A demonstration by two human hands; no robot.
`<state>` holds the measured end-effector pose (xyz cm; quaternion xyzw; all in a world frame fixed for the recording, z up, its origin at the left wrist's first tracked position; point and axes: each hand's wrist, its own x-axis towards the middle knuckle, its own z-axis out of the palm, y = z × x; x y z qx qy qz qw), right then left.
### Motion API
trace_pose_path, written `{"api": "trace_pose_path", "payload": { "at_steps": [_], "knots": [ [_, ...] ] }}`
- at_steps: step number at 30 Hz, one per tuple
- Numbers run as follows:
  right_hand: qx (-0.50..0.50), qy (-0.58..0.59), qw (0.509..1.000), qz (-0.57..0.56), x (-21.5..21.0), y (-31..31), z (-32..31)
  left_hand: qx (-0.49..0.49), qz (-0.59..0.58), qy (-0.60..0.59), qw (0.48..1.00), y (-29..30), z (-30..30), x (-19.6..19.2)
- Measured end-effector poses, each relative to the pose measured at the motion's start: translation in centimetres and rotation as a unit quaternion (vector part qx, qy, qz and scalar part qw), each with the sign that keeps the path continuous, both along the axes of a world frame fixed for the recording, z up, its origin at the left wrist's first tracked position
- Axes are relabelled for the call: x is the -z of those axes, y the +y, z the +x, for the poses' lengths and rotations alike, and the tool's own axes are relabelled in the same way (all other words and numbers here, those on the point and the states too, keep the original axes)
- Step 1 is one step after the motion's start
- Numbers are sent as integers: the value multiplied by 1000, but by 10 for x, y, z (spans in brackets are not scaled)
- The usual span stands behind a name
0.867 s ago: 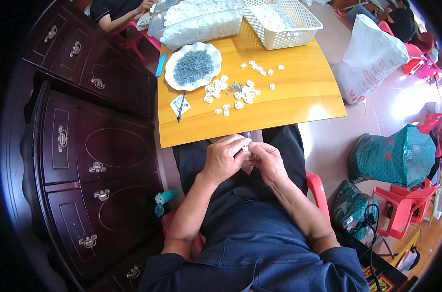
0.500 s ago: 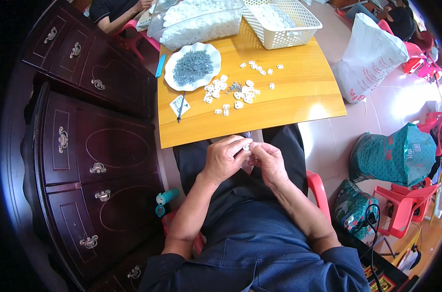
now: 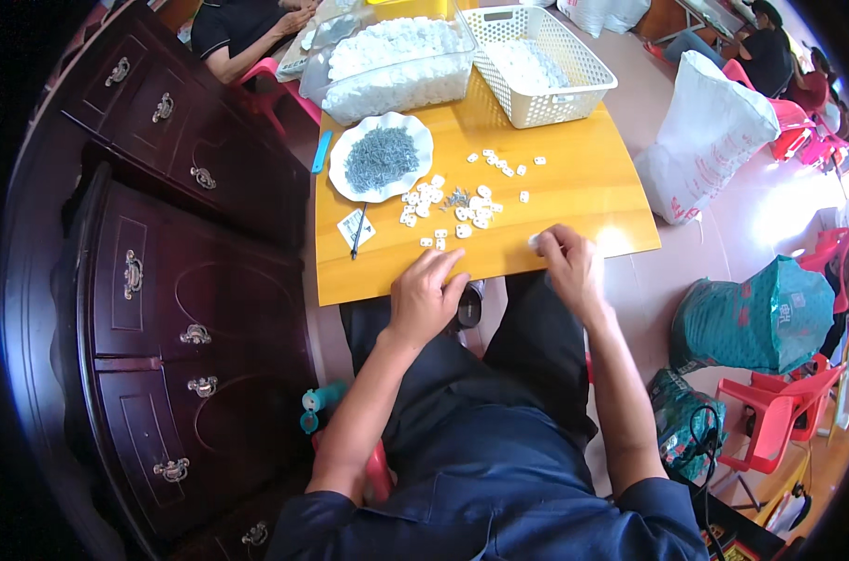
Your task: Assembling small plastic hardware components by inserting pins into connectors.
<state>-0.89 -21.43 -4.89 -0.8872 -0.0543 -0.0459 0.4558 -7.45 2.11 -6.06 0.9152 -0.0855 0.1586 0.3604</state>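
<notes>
My right hand (image 3: 574, 271) is over the table's near edge, its thumb and fingertips pinching a small white plastic piece (image 3: 534, 241). My left hand (image 3: 424, 297) lies at the near edge of the table with its fingers stretched and thumb apart, holding nothing. Just beyond its fingertips lie a few white two-holed plastic pieces (image 3: 463, 231). More of them surround a small heap of grey screws or nails (image 3: 457, 198). A scalloped white plate (image 3: 424, 140) behind holds a large pile of similar grey metal bits (image 3: 381, 159).
At the table's (image 3: 574, 215) back stand a clear bin (image 3: 387, 98) of white pieces and a cream basket (image 3: 583, 93). A dark pen-like tool (image 3: 357, 238) and a blue-handled tool (image 3: 322, 151) lie left. A dark cabinet (image 3: 191, 280) borders the left; sacks (image 3: 710, 140) stand right. Another person (image 3: 242, 37) sits behind.
My hands have parted from over my lap. The right hand moved right and forward to the table with a white piece; the left moved slightly and opened. The view has shifted a little.
</notes>
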Motion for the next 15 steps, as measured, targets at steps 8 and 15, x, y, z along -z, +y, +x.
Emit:
{"api": "trace_pose_path", "payload": {
  "at_steps": [8, 15],
  "knots": [
    [59, -15, 977, -203, 2, -28, 48, 9, 100, -12, 995, -13, 33, -6],
    [105, -49, 978, -173, -13, -32, 41, 14, 147, 22, 989, -24, 48, -4]
  ]
}}
